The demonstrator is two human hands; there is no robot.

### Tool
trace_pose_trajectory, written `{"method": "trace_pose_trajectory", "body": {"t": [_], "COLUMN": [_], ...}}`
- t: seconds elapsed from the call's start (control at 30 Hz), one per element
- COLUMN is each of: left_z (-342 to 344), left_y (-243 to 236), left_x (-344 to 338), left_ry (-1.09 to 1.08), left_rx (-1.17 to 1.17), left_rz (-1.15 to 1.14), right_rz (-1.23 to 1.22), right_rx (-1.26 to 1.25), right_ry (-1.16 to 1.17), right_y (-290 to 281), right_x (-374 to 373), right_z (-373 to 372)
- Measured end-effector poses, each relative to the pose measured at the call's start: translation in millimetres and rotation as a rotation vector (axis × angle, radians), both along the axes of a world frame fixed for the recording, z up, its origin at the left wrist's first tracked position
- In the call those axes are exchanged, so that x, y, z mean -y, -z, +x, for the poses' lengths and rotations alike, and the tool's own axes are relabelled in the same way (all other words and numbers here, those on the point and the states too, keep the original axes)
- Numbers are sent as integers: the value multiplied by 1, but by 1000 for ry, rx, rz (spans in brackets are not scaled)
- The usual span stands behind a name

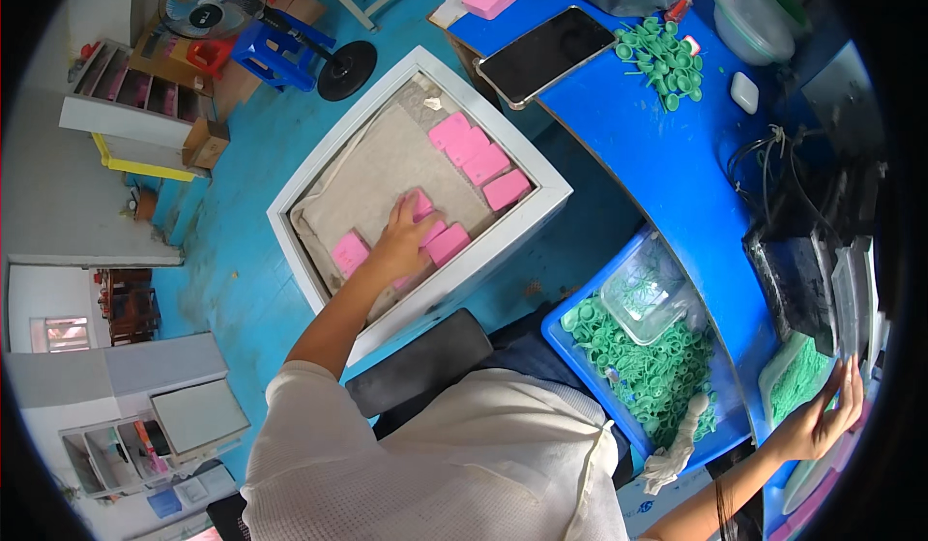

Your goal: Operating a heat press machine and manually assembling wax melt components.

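Note:
My left hand (394, 247) reaches into a white-framed box (543, 185) lined with beige cloth (362, 164). Its fingers and thumb close around a small pink block (421, 204), partly hidden by them. Another pink block (448, 244) lies just to the right of the hand, and a separate pink block (350, 253) lies to its left. At the far right, my right hand (824, 419) has its fingers stretched up beside a stack of grey and clear trays (855, 294). A tub of green pieces (800, 383) sits next to it. No held thing shows in the right hand.
Several pink blocks (483, 166) line the box's right side. A blue bin (633, 435) holds many green pieces and a clear container (643, 294). On the blue table (619, 135) lie a tablet (546, 56) and green spoon-like pieces (667, 62). A fan (208, 9) stands behind.

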State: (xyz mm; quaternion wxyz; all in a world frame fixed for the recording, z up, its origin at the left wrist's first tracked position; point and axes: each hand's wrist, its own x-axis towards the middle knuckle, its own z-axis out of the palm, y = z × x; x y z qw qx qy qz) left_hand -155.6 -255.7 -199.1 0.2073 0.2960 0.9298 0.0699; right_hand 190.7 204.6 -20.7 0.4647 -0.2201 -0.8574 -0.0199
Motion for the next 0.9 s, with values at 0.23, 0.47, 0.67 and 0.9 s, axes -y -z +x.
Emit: {"method": "trace_pose_trajectory", "body": {"t": [0.23, 0.47, 0.67, 0.9], "left_z": [-48, -28, -4, 15], "left_y": [35, -8, -11, -34], "left_x": [13, -35, -40, -53], "left_ry": [47, 30, 86, -50], "left_rx": [-175, -269, 111, -168], "left_rz": [241, -33, -27, 407], "right_rz": [-103, -156, -105, -55], "right_rx": [-5, -27, -73, -107], "right_ry": [-9, -55, -30, 34], "right_y": [3, 2, 5, 0], "right_x": [5, 6, 6, 56], "right_z": [-2, -7, -6, -8]}}
